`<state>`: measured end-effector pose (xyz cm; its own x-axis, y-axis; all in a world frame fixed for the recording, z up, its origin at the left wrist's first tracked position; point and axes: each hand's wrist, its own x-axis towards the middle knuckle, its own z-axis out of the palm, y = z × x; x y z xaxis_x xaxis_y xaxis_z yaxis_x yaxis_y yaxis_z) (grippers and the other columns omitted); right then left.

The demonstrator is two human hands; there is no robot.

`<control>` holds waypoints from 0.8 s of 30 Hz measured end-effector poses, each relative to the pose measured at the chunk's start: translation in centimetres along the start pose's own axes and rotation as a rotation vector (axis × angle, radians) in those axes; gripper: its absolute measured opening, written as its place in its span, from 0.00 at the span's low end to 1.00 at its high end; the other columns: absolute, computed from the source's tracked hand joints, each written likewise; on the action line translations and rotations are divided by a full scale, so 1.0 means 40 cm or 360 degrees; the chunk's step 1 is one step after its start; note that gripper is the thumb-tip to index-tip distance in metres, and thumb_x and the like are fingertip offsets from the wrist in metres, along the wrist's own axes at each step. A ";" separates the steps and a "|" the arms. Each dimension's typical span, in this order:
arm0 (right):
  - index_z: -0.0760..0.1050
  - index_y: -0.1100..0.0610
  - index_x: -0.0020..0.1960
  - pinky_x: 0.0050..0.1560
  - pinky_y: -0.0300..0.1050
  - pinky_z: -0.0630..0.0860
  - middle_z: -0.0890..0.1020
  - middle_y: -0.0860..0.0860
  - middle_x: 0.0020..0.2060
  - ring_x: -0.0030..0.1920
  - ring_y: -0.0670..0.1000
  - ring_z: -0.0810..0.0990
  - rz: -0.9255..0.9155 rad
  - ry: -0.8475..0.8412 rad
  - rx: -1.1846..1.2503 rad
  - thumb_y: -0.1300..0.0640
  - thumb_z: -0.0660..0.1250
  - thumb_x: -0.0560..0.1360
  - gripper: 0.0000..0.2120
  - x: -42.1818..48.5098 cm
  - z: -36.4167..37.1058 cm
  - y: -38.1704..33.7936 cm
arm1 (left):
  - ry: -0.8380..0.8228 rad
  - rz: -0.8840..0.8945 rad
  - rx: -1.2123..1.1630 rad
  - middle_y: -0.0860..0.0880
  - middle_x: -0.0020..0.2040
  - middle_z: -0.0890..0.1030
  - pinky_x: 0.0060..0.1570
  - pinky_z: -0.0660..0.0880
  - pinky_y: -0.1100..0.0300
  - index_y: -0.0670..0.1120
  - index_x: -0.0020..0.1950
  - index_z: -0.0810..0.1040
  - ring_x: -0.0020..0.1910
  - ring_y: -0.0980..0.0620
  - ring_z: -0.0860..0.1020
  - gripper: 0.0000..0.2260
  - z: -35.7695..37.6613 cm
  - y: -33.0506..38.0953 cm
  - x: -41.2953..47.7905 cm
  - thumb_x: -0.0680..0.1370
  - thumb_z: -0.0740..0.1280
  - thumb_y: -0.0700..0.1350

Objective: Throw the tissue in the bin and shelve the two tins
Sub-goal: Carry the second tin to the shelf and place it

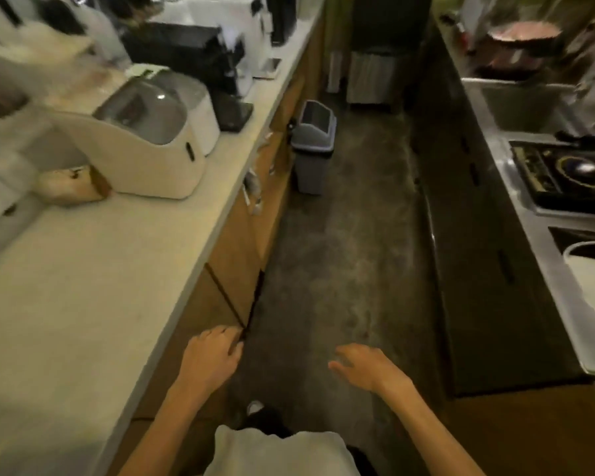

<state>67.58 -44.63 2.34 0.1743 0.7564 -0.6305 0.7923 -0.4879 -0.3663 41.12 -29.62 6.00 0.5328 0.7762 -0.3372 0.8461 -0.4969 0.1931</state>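
**Standing in a narrow kitchen aisle, both hands empty**

Running from 7 o'clock up to 12 o'clock, the pale counter (pixel 83 286) fills the left side, with wooden cabinet fronts (pixel 241 242) below it. Opposite, from 1 to 4 o'clock, lies the steel worktop (pixel 529 207) with a sink (pixel 516 101) and a black induction hob (pixel 571 173). On the pale counter at 10 o'clock sit a cream appliance (pixel 152 146) and a black coffee machine (pixel 193 60). On the floor at 12 o'clock stands the grey bin (pixel 312 146), against the cabinets, lid on. At 6 o'clock the left hand (pixel 209 359) is loosely curled and holds nothing; the right hand (pixel 364 367) is spread, also holding nothing. No tissue or tins can be made out in this blurred view.
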 end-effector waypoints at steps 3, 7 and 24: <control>0.67 0.49 0.74 0.67 0.48 0.71 0.72 0.49 0.72 0.68 0.52 0.74 -0.0230 -0.0106 -0.0024 0.39 0.57 0.79 0.26 0.145 -0.030 -0.194 | 0.0156 -0.0265 -0.0188 0.50 0.68 0.78 0.61 0.73 0.53 0.51 0.70 0.74 0.63 0.48 0.77 0.17 -0.042 -0.161 0.015 0.82 0.59 0.52; 0.68 0.49 0.73 0.68 0.47 0.70 0.72 0.49 0.72 0.70 0.51 0.72 -0.0541 -0.0222 -0.0139 0.43 0.58 0.81 0.23 0.297 -0.048 -0.460 | 0.0317 -0.0624 -0.0501 0.48 0.68 0.78 0.63 0.74 0.51 0.50 0.69 0.75 0.63 0.46 0.78 0.17 -0.080 -0.348 0.029 0.82 0.60 0.52; 0.78 0.42 0.60 0.48 0.31 0.74 0.81 0.41 0.56 0.57 0.44 0.80 -0.1104 -0.0426 -0.0190 0.45 0.63 0.79 0.11 0.918 -0.291 -1.162 | 0.0585 -0.1455 -0.1172 0.52 0.70 0.76 0.60 0.69 0.60 0.53 0.71 0.72 0.66 0.51 0.75 0.17 -0.225 -0.783 0.295 0.83 0.59 0.53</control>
<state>43.96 10.89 4.20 -0.5238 0.7339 -0.4326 0.7292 0.1238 -0.6730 21.08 -1.40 4.27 -0.3884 0.8461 -0.3650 0.6555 0.5321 0.5359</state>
